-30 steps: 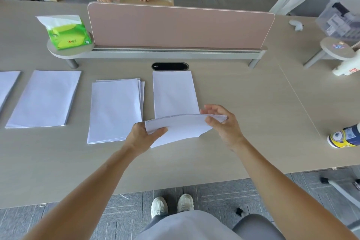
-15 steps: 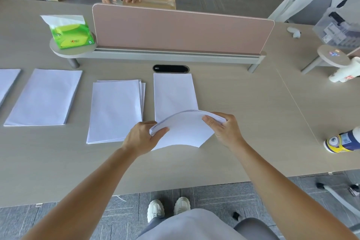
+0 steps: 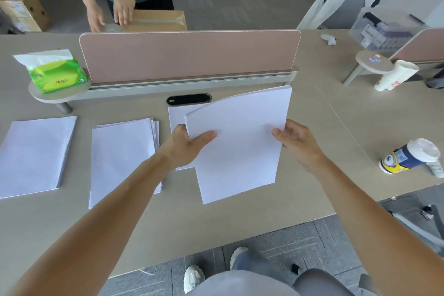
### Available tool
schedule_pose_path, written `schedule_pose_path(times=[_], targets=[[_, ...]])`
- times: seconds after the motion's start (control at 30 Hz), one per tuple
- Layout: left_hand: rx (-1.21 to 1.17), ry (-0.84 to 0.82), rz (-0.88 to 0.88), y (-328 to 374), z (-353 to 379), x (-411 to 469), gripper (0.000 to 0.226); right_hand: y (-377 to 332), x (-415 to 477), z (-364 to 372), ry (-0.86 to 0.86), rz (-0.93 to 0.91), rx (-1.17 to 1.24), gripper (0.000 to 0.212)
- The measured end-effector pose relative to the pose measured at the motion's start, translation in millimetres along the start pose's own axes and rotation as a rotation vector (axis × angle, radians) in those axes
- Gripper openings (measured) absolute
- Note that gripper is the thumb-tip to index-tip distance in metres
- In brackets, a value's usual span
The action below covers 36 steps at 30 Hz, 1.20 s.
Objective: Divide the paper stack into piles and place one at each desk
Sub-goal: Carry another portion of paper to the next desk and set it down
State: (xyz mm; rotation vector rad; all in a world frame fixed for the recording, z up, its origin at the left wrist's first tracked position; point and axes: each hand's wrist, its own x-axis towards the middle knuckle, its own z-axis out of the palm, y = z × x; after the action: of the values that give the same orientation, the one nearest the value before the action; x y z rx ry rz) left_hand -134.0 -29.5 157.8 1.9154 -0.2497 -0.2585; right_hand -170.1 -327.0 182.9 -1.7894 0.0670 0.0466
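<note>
Over desk (image 3: 312,127), paper stack (image 3: 240,146) slants rightward lengthwise.

The paper sheaf (image 3: 240,146) and the flat piles (image 3: 122,158) are smooth, matt white paper. The desk (image 3: 324,127) has a pale matt wood-grain finish. The divider (image 3: 189,55) looks like matt pink cloth over a dull grey metal rail (image 3: 192,80). The tissue pack (image 3: 57,77) is glossy green plastic; the box (image 3: 158,20) is brown cardboard with shiny tape
</note>
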Motion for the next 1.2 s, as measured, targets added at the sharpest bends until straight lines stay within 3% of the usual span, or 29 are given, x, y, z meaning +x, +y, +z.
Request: schedule_pose_path(times=[0.1,0.27,0.43,0.5,0.57,0.7,0.8,0.97,1.13,1.2], targets=[[-0.062,-0.031,0.002,17.5,13.1,26.2,0.054,8.1,9.7,-22.0,-0.048,0.069,0.053,0.013],[-0.153,-0.064,-0.07,47.7,54.1,78.7,0.015,32.9,39.4,-62.5,-0.003,0.156,0.135,0.012],[-0.398,-0.066,-0.234,58.1,110.6,145.9,0.025,64.2,88.1,-122.2,0.073,0.145,0.143,0.016],[-0.506,-0.011,-0.377,56.2,148.5,167.1,0.041,77.3,108.5,-151.3,0.106,0.142,0.152,0.015],[-0.462,0.057,-0.479,53.5,193.8,185.5,0.059,92.9,126.6,-179.1,0.151,0.126,0.124,0.016],[-0.399,0.354,-0.294,64.4,270.8,225.8,0.009,118.3,158.4,-221.5,0.206,0.052,0.074,0.017],[-0.384,0.401,-0.207,70.0,307.3,257.7,0.015,135.3,179.0,-241.7,0.242,0.076,0.134,0.026],[-0.351,0.416,-0.234,16.1,348.6,296.7,0.019,184.6,199.4,-263.2,0.225,0.151,0.095,0.009],[-0.306,0.426,-0.306,-6.1,371.8,298.7,0.013,206.9,197.4,-274.0,0.184,0.2,0.049,0.041],[-0.292,0.42,-0.326,-5.8,371.8,299.2,0.02,208.5,197.4,-275.0,0.178,0.193,0.061,0.038]])
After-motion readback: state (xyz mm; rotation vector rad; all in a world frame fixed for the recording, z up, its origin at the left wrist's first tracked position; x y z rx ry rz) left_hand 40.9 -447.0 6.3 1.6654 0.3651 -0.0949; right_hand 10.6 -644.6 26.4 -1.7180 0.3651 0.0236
